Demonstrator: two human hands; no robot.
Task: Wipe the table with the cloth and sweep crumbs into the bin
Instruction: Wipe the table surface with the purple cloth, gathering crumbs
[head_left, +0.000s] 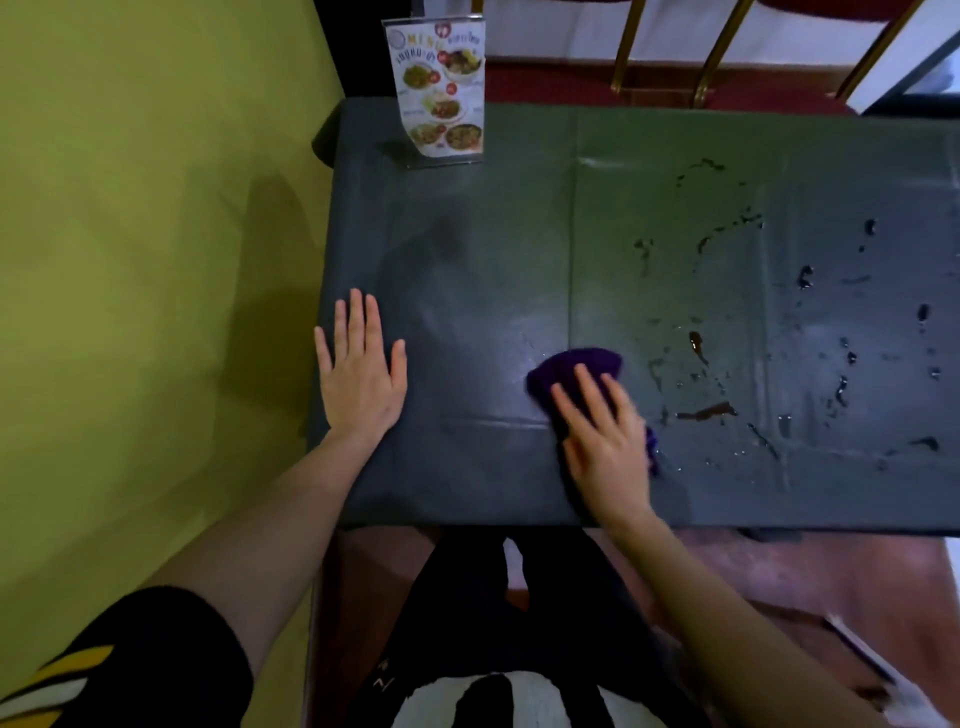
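Observation:
A dark green table (493, 260) fills the middle of the view. A purple cloth (576, 366) lies on it near the front edge, and my right hand (605, 441) presses flat on the cloth with straight fingers. My left hand (361, 371) rests flat on the table's left end, fingers spread, holding nothing. Brown smears and dark wet spots (709, 410) are scattered over the table to the right of the cloth. No bin is in view.
A standing menu card (440, 88) sits at the table's far left corner. A yellow-green wall (156, 234) runs along the left side. Gold chair legs (722, 47) stand beyond the far edge on red carpet. My legs are below the front edge.

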